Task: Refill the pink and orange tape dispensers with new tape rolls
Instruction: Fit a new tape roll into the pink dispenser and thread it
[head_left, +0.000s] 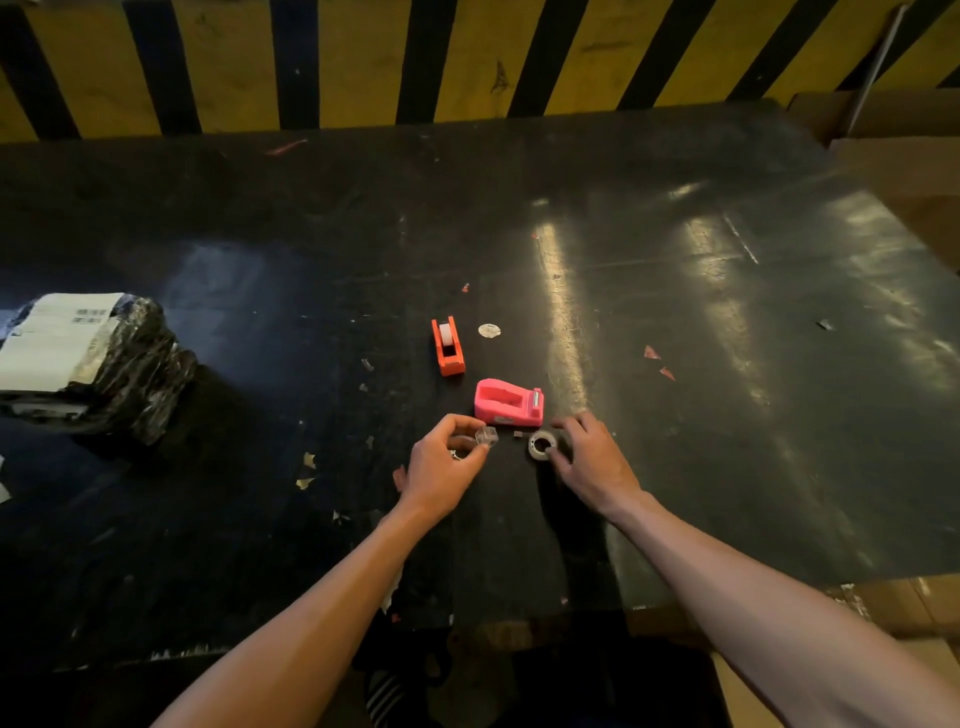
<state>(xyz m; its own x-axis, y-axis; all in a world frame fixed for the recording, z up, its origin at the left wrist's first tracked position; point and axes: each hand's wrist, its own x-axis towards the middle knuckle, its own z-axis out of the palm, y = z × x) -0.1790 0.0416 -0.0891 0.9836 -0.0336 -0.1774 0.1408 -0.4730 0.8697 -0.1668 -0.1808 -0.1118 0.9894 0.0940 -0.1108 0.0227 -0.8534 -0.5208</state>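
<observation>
So the pink dispenser (508, 402) sits empty, cutter pointing right, while left hand (441, 467) fingers pinch a clear piece (487, 436) and right hand (592, 457) fingers grip a tape roll (542, 445).
</observation>
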